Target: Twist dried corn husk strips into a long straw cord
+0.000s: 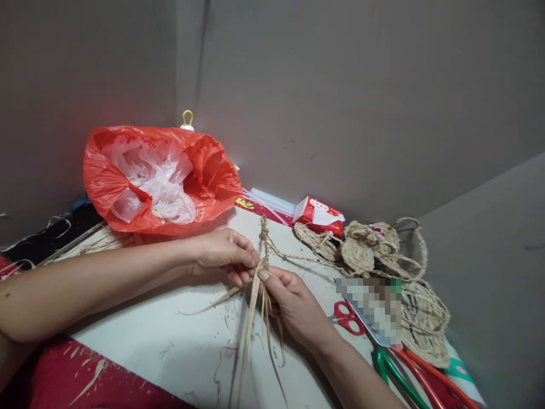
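Note:
Between my two hands is a braid of dry straw-coloured fibre (pixel 265 238), its plaited end pointing away from me toward the wall. Loose flat strands (pixel 248 341) hang from its near end over the white table top. My left hand (pixel 232 255) pinches strands at the left side of the braid. On the right, my right hand (pixel 287 292) grips the braid's lower end between thumb and fingers. A thin plaited cord (pixel 293 257) runs from near the braid toward the woven pieces on the right.
A red plastic bag (pixel 213 165) holding white plastic stands at back left. A tissue pack (pixel 317 213) lies by the wall. Coiled woven straw pieces (pixel 357 250), small red scissors (pixel 349 318) and large green- and orange-handled tools (pixel 385 363) lie at right. Fibre scraps litter the white table (pixel 170 324).

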Motion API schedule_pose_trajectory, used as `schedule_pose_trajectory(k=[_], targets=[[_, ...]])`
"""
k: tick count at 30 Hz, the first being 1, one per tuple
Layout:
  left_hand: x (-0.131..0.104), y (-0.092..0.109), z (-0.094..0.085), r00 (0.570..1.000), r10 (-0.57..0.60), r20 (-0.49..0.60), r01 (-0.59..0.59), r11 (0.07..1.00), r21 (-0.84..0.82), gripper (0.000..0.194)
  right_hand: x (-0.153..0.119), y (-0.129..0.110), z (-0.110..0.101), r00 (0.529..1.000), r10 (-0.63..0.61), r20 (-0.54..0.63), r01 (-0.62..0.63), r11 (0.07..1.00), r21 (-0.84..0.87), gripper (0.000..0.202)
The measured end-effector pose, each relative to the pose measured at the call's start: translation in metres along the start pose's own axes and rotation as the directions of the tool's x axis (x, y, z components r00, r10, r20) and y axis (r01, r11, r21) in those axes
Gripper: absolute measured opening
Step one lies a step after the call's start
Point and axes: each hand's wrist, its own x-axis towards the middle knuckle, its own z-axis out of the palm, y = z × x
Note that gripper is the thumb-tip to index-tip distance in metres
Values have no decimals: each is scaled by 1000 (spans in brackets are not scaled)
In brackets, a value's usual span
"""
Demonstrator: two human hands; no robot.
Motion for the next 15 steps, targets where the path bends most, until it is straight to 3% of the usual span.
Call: schedule_pose_trajectory(k=[4, 15], targets=[[0, -1, -3, 999, -14, 41, 16, 999, -47, 10, -1, 0, -2, 999, -8, 40, 7, 1000, 22, 35], [-2, 2, -8, 994, 1, 110, -9, 998, 66, 17, -1, -3, -1, 997, -19, 81, 19, 1000, -1, 36]])
